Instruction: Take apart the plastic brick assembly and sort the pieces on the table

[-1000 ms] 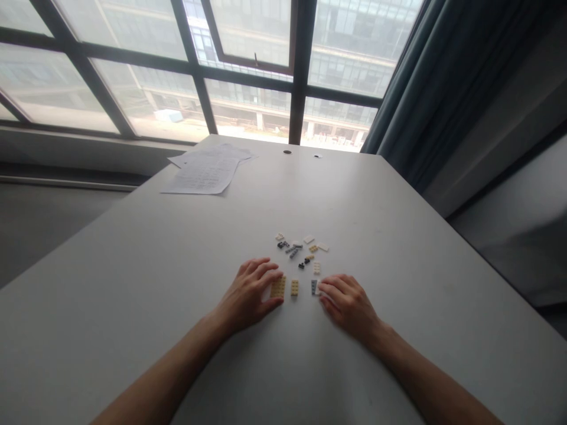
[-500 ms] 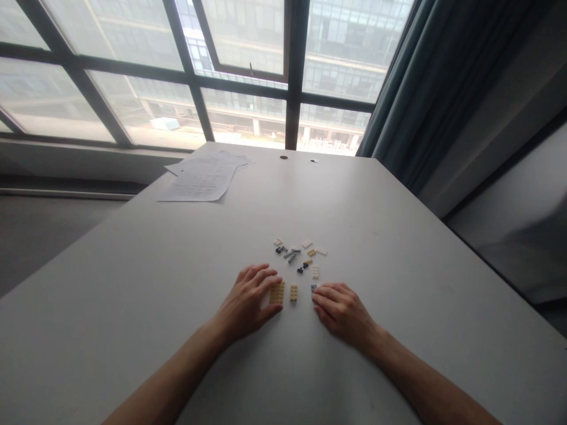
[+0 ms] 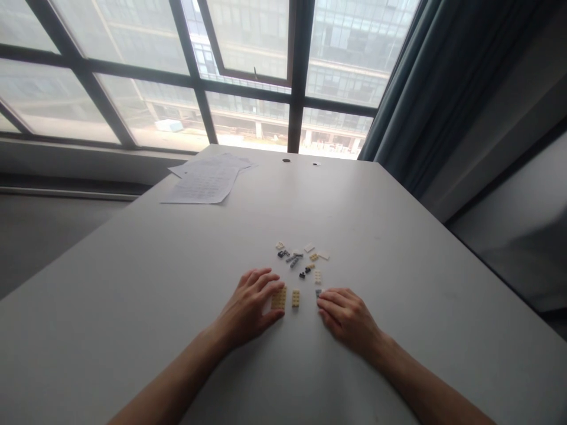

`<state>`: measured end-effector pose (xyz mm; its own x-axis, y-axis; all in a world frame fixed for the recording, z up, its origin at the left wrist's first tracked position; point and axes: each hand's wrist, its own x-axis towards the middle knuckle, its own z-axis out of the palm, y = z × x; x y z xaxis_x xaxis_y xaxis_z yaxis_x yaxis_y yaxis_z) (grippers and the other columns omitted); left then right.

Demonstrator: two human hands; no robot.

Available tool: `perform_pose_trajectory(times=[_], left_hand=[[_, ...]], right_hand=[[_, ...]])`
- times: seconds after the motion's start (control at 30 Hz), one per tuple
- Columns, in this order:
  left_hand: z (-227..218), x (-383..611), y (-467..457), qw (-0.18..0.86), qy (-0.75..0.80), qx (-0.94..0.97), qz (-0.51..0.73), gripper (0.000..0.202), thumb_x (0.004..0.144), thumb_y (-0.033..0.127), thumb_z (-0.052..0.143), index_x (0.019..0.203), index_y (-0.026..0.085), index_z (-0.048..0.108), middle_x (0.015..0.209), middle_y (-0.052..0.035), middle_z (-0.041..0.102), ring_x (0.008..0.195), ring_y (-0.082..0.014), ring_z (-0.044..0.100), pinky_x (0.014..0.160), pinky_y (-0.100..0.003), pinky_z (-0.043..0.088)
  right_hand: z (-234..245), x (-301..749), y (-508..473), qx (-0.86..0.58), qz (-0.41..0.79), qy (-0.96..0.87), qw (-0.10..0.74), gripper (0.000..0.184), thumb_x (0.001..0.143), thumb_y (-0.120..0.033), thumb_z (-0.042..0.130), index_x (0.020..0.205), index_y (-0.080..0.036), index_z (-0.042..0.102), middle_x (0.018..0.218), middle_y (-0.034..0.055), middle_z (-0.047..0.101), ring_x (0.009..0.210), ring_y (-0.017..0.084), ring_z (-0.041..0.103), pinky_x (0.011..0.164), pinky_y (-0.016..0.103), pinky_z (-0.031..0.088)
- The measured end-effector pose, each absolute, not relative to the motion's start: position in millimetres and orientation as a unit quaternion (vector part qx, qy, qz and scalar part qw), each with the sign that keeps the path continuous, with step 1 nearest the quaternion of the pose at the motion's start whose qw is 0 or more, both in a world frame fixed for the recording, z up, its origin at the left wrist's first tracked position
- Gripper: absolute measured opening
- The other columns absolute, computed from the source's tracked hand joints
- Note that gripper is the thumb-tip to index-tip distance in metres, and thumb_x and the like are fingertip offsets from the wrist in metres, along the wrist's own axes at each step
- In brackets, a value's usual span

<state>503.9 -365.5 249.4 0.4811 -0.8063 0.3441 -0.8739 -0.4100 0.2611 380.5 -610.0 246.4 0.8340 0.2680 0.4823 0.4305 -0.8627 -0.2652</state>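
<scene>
My left hand point(image 3: 250, 306) lies flat on the grey table point(image 3: 133, 283), fingers spread, its fingertips touching a tan studded plate point(image 3: 279, 298). A smaller tan plate point(image 3: 295, 297) lies just to the right of it. My right hand point(image 3: 346, 316) rests palm down with its fingers loosely curled, the fingertips at a small grey piece point(image 3: 318, 292) that they partly hide. Beyond both hands is a scatter of several small tan, white, grey and black bricks point(image 3: 301, 260).
Printed paper sheets point(image 3: 204, 180) lie at the table's far left corner. Two small round holes point(image 3: 286, 160) mark the far edge. A large window with dark frames stands behind, and a dark curtain point(image 3: 425, 88) hangs at the right.
Both hands stay in place on the table by the same pieces. Only the view has shifted slightly.
</scene>
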Motion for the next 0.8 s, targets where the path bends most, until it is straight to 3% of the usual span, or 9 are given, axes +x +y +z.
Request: perform_pose_trajectory(times=[0.53,0.8], left_hand=[[249.3,504.6,-365.8,0.216,-0.505,0.83,0.093,0.042,0.078,0.037,0.064,0.117,0.023,0.057,0.119,-0.0098,0.06,0.12,-0.0297,0.045,0.102,-0.049,0.034],[249.3,504.8,-365.6,0.207,-0.51,0.83,0.087,0.044,0.079,0.038,0.063,0.119,0.023,0.055,0.121,-0.0096,0.059,0.122,-0.0297,0.044,0.103,-0.05,0.032]], right_hand=[[247.1,377.6,-613.0,-0.943,-0.229,-0.155,0.183,0.021,0.088,-0.021,0.054,0.106,-0.02,0.063,0.104,0.0094,0.067,0.097,0.022,0.059,0.086,0.039,0.049],[261.2,413.2,-619.4,-0.951,-0.214,-0.061,0.216,0.024,0.083,-0.023,0.063,0.107,-0.021,0.063,0.102,0.0079,0.066,0.097,0.024,0.057,0.086,0.041,0.048]])
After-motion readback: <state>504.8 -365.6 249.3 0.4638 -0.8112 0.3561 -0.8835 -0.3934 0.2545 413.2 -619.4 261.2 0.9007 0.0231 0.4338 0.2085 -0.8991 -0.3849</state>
